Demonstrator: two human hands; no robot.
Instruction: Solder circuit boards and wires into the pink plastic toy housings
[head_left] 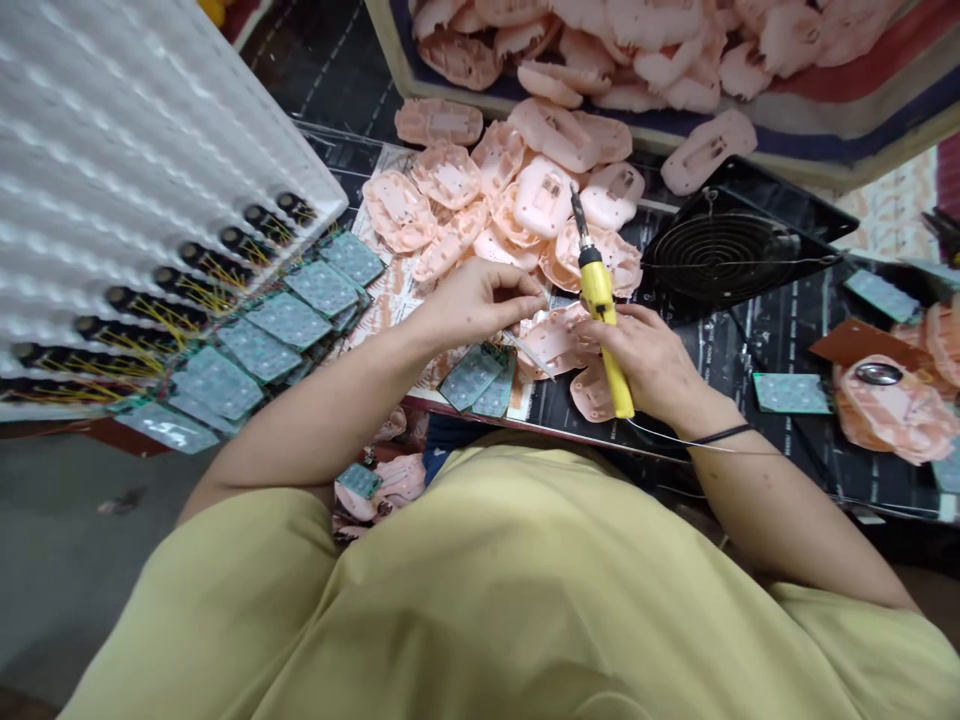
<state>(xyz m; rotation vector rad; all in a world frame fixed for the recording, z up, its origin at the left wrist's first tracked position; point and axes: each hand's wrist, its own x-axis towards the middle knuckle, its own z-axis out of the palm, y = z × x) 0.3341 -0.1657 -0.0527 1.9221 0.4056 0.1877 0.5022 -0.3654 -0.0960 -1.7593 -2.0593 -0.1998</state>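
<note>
My right hand [651, 362] is closed around a yellow-handled soldering iron [600, 300], its dark tip pointing up and away from me. My left hand [480, 300] is pinched shut just left of it, fingertips close to a thin wire and a pink plastic shell [556, 338] on the table edge; what the fingers pinch is too small to make out. Two green circuit boards [480, 378] lie just below my left hand.
A heap of pink shells [510, 190] covers the table beyond my hands, with more in a box [675, 50] behind. A black fan [720, 255] sits to the right. At left, a white tray [112, 180] holds wired green boards [262, 340]. Further boards and shells lie far right.
</note>
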